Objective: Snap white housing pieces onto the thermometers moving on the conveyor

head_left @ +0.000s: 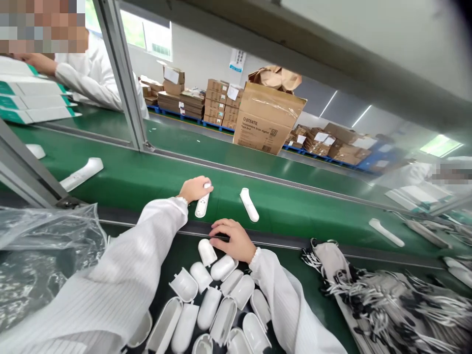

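Note:
My left hand (194,189) is closed around the upper end of a long white plastic handle-shaped part (201,206), whose lower end rests on the green belt (224,196). Small dark marks or holes show on its face. A similar white part (250,205) lies to its right, apart from both hands. My right hand (234,239) hovers over the near edge of the belt, fingers bent and apart, with nothing visible in it. Just below it is a pile of white rounded plastic covers (209,307); the nearest cover (207,252) sits close to its fingertips.
A clear plastic bag (47,260) lies at left, a heap of straps and cords (391,295) at right. Metal posts (121,73) and an overhead beam frame the bench. Across the belt stand a large carton (267,118) and a co-worker's white sleeve (92,78).

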{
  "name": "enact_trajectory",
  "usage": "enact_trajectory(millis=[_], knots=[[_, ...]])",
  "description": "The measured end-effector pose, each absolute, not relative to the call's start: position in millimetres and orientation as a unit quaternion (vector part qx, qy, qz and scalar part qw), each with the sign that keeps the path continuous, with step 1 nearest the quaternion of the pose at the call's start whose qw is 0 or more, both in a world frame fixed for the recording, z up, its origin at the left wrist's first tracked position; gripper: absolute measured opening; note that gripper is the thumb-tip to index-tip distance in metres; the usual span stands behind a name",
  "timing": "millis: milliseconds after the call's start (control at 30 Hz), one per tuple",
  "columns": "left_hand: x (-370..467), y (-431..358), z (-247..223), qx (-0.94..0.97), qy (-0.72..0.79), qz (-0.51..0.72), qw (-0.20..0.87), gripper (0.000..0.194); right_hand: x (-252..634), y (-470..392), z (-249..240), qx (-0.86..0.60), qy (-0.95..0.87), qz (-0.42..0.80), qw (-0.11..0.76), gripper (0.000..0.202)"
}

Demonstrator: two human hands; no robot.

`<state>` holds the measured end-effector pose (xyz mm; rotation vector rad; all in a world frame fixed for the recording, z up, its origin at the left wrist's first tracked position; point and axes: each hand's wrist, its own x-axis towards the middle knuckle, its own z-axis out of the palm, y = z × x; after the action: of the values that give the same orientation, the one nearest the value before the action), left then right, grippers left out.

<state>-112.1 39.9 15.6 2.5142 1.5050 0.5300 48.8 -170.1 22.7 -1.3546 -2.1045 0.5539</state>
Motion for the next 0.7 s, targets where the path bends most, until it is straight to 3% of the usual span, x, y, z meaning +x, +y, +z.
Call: enact_trajectory(millis=[133, 300, 467, 600, 700], knots=[[-98.5, 39.5, 12.7, 0.839, 0.504, 0.186, 0.080, 0.032, 42.3, -171.1, 29.3, -0.470, -0.824, 0.203, 0.243, 0.040], [-87.2, 34.4, 12.2, 0.836, 0.508, 0.190, 0.086, 0.031, 28.5, -162.5, 29.6, -0.421, -0.853, 0.214, 0.222, 0.023], [-73.5, 27.0, 11.7, 0.835, 0.509, 0.191, 0.087, 0.029, 47.9, -146.4, 21.2, -0.480, -0.751, 0.310, 0.331, 0.019], [-62.7, 24.6, 11.4, 0.830, 0.517, 0.186, 0.092, 0.029, 74.7, -128.7, 11.5, -0.595, -0.652, 0.165, 0.439, 0.040], [-54.9, 22.7, 11.9, 0.829, 0.520, 0.183, 0.094, 0.030, 81.6, -120.0, 5.0, -0.624, -0.642, 0.059, 0.441, 0.046]])
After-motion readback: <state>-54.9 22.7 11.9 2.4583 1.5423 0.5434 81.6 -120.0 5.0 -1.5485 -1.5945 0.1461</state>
